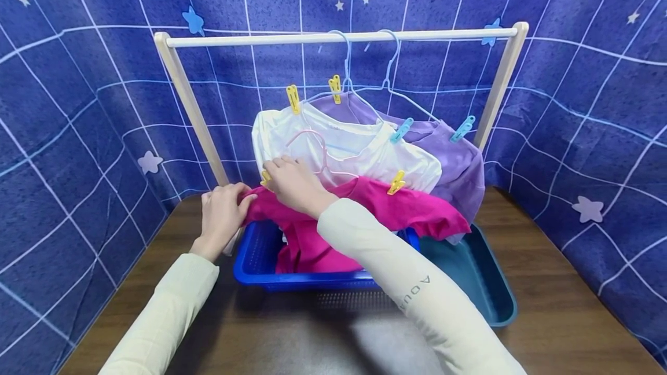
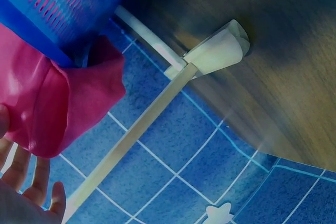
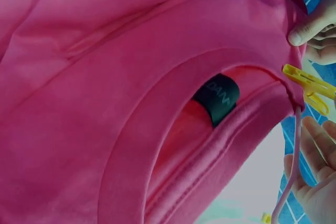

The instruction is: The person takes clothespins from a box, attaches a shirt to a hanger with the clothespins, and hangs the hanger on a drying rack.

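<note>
A bright pink shirt [image 1: 417, 207] with a dark neck label [image 3: 219, 98] hangs over the blue basket, partly inside it. My left hand [image 1: 223, 213] pinches the shirt's left-end sleeve between thumb and fingers. Just right of it is my right hand [image 1: 296, 184], close to a yellow clothespin [image 3: 307, 85] clipped at the shirt's collar edge. In the right wrist view its fingers are loosely extended beside the pink hanger [image 3: 292, 182], and the clothespin's handles stand apart. Another yellow clothespin [image 1: 396, 183] grips the opposite shoulder.
A white rail rack [image 1: 292, 39] stands behind, holding a white shirt [image 1: 359, 138] and a purple shirt [image 1: 458, 155] on blue hangers with clothespins. The blue basket [image 1: 312, 279] sits on the wooden table, a teal tray [image 1: 495, 282] at its right. A patterned curtain surrounds the table.
</note>
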A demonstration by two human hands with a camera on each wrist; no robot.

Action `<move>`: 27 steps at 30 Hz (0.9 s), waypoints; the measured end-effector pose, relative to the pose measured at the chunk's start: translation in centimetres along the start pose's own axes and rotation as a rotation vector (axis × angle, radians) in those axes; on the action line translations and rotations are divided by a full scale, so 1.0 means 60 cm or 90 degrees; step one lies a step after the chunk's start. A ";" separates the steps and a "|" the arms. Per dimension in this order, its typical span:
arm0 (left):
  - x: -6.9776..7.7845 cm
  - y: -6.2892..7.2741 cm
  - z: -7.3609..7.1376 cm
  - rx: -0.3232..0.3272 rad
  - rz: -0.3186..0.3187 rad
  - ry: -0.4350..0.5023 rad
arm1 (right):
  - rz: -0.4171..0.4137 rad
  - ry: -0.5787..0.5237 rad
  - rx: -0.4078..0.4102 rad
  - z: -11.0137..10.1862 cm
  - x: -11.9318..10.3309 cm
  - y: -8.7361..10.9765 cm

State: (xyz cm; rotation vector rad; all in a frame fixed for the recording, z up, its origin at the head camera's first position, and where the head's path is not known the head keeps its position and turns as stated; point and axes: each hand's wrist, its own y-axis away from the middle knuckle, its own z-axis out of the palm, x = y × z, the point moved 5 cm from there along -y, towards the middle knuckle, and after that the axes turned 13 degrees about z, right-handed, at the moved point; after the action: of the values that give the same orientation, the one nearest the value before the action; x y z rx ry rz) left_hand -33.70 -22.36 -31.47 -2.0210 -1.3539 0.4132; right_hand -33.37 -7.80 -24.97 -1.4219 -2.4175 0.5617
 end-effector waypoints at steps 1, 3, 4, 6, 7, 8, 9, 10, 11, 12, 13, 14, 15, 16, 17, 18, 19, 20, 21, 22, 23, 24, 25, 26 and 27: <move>0.000 0.000 0.000 -0.001 0.001 0.001 | -0.002 -0.001 0.004 -0.002 0.002 0.002; 0.000 0.000 0.001 -0.002 0.001 0.002 | -0.007 -0.003 0.013 -0.007 0.006 0.008; 0.000 0.000 0.001 -0.002 0.002 0.002 | -0.010 -0.003 0.018 -0.009 0.008 0.010; -0.001 0.000 0.001 -0.001 0.001 0.002 | -0.018 0.004 0.028 -0.014 0.011 0.016; -0.001 0.000 0.001 -0.001 0.001 0.003 | -0.023 0.004 0.034 -0.017 0.013 0.020; -0.002 0.000 0.001 0.000 0.000 0.003 | -0.028 0.005 0.040 -0.020 0.014 0.023; -0.002 0.000 0.001 0.000 0.000 0.004 | -0.034 0.005 0.046 -0.023 0.016 0.027; -0.003 0.000 0.002 0.001 -0.001 0.005 | -0.040 0.005 0.053 -0.026 0.017 0.031; -0.004 0.000 0.001 0.003 0.000 0.006 | -0.047 0.001 0.060 -0.029 0.018 0.035; -0.004 0.000 0.002 0.004 0.001 0.006 | -0.054 -0.002 0.067 -0.032 0.019 0.040; -0.004 0.000 0.002 0.003 0.000 0.009 | -0.061 -0.004 0.074 -0.035 0.021 0.044; -0.004 -0.001 0.002 0.002 0.000 0.009 | -0.068 -0.005 0.081 -0.037 0.022 0.049; -0.005 -0.001 0.001 0.003 0.000 0.011 | -0.075 -0.007 0.089 -0.040 0.024 0.054; -0.004 -0.001 0.001 0.005 0.001 0.012 | -0.083 -0.006 0.097 -0.043 0.025 0.059; -0.004 -0.002 0.000 0.007 0.002 0.013 | -0.090 -0.004 0.104 -0.045 0.027 0.064; -0.003 -0.002 -0.001 0.008 0.002 0.014 | -0.095 -0.001 0.109 -0.047 0.029 0.070; -0.003 -0.002 -0.001 0.011 0.003 0.015 | -0.102 0.000 0.113 -0.050 0.031 0.075; -0.003 -0.001 -0.002 0.014 0.006 0.015 | -0.107 -0.001 0.118 -0.051 0.034 0.080; -0.002 -0.001 -0.002 0.018 0.008 0.015 | -0.111 -0.001 0.121 -0.053 0.037 0.086; -0.002 0.000 -0.003 0.021 0.011 0.014 | -0.113 -0.002 0.121 -0.054 0.040 0.091; -0.002 0.000 -0.003 0.021 0.011 0.014 | -0.116 -0.005 0.121 -0.056 0.045 0.096; -0.001 0.000 -0.003 0.021 0.012 0.014 | -0.117 -0.008 0.121 -0.057 0.049 0.102; -0.001 0.000 -0.002 0.020 0.012 0.014 | -0.118 -0.010 0.121 -0.058 0.054 0.107; -0.002 0.000 -0.002 0.019 0.011 0.014 | -0.118 -0.012 0.122 -0.058 0.060 0.112; -0.002 0.000 -0.002 0.018 0.011 0.014 | -0.117 -0.013 0.123 -0.060 0.066 0.117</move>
State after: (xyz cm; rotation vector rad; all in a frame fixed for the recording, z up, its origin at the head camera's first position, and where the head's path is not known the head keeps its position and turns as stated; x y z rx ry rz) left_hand -33.64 -22.50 -31.39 -2.0089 -1.3112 0.4149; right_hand -28.33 -0.57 -24.89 -1.1083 -2.4018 0.7427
